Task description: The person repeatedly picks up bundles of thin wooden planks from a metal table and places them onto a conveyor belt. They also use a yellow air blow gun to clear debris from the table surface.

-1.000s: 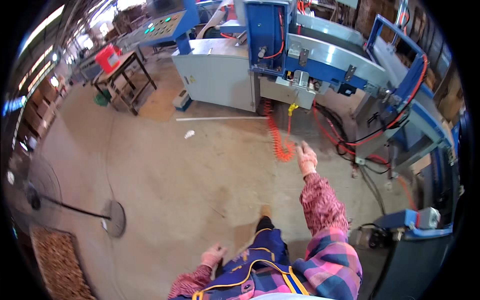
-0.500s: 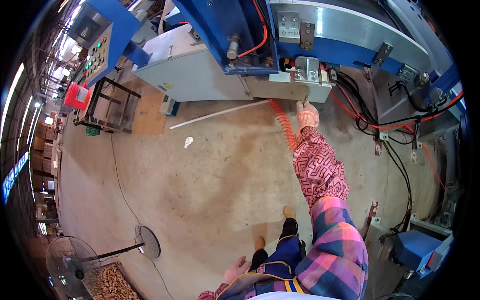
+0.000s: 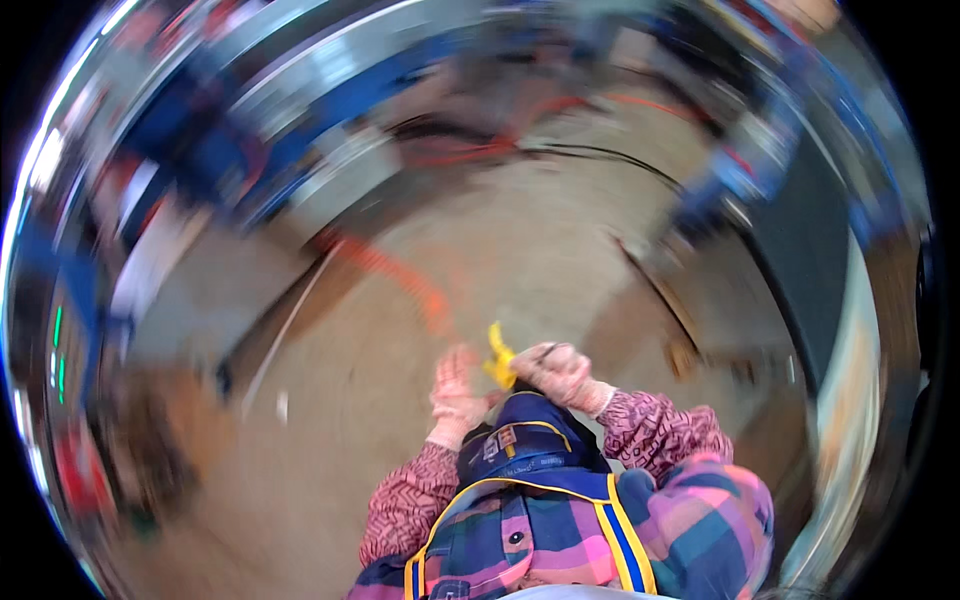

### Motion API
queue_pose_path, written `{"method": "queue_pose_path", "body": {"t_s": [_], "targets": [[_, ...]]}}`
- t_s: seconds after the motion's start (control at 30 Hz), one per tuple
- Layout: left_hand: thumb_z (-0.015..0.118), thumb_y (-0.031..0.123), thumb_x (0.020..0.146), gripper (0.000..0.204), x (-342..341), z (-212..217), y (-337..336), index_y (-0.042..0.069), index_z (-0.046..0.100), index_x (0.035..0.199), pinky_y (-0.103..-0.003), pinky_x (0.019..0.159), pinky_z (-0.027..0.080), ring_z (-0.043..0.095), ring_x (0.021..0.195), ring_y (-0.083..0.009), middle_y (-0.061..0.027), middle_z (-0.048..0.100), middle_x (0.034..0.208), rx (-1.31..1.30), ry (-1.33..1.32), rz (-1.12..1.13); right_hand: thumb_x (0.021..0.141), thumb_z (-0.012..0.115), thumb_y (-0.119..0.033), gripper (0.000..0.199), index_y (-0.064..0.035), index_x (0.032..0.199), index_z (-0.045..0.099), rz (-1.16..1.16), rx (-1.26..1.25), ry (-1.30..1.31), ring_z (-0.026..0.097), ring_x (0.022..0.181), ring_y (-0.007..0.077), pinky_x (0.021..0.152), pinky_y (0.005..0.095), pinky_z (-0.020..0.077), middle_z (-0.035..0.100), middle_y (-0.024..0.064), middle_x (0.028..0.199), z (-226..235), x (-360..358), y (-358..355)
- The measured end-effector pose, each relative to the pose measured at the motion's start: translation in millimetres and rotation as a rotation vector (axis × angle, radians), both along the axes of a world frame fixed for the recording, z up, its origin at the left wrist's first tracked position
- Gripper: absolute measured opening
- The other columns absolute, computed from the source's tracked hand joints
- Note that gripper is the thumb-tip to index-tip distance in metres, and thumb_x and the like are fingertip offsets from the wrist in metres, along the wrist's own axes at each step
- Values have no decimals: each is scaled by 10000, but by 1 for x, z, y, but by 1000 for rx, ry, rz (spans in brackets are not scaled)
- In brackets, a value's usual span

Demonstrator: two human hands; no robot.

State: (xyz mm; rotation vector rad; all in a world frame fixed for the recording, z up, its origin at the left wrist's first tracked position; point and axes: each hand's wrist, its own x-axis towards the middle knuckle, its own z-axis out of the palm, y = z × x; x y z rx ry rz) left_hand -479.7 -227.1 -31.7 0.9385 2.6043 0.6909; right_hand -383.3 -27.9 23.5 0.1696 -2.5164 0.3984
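Note:
My right hand (image 3: 557, 373), in a pale pink knit glove, is closed around a yellow tool (image 3: 498, 357) shaped like an air blow gun. It is held in front of my waist, with a yellow part pointing away from me. Beside it on the left is my gloved left hand (image 3: 455, 398), its fingers stretched forward and nothing plainly held in them. An orange-red coiled hose (image 3: 400, 275) runs from the machine's foot toward my hands. Blur hides where its near end joins.
A blurred blue and grey machine (image 3: 345, 165) curves across the far side. Black cables (image 3: 610, 155) and red hoses (image 3: 460, 152) lie beyond my hands. On the left, a thin white strip (image 3: 290, 335) lies on the floor near a red bucket (image 3: 80, 470). A dark panel (image 3: 800, 270) stands at right.
My right hand has drawn back from the machine's low edge to my waist, the yellow tool now showing in it. My left hand has come up beside it. The view has turned right.

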Motion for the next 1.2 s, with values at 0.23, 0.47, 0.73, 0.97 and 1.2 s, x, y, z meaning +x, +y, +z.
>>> {"method": "queue_pose_path", "body": {"t_s": [0.23, 0.47, 0.73, 0.97, 1.2], "targets": [[664, 427, 840, 658, 123, 7, 15, 219, 411, 1411, -391, 637, 543, 684, 776, -305, -112, 695, 965, 277, -401, -849, 851, 686, -424, 654, -33, 1334, 480, -613, -1648, -209, 537, 1125, 219, 894, 372, 472, 557, 99, 1266, 88, 187, -110], [743, 214, 817, 876, 359, 105, 45, 66, 193, 1482, -316, 670, 536, 650, 827, -203, -63, 642, 1076, -93, -667, -1151, 753, 784, -446, 903, -47, 1435, 347, -1310, -1179, 412, 448, 1294, 258, 1064, 387, 386, 434, 171, 1399, 63, 384, -183], [712, 97, 784, 978, 642, 102, 27, 31, 50, 1501, -284, 747, 524, 626, 808, -203, -103, 633, 1064, 85, -777, -1542, 852, 691, -345, 459, -56, 1175, 539, -1184, -1415, 1260, 595, 1000, 167, 877, 338, 492, 618, 54, 1081, 15, 685, -207], [509, 321, 865, 428, 671, 69, 90, 240, 541, 1284, -437, 817, 511, 646, 963, -358, -198, 665, 1024, -541, -116, -1609, 889, 655, -324, 377, -51, 1120, 536, -1278, -808, 1846, 590, 738, 174, 775, 370, 494, 602, 43, 770, 123, 951, -186], [638, 379, 849, 353, 784, 78, 184, 64, 704, 993, -273, 579, 473, 601, 623, -119, -37, 647, 711, -784, -606, -1068, 863, 687, -226, 200, -97, 909, 540, -1325, -844, 2125, 530, 600, 149, 586, 335, 481, 518, 9, 672, 87, 1182, -141]]}}
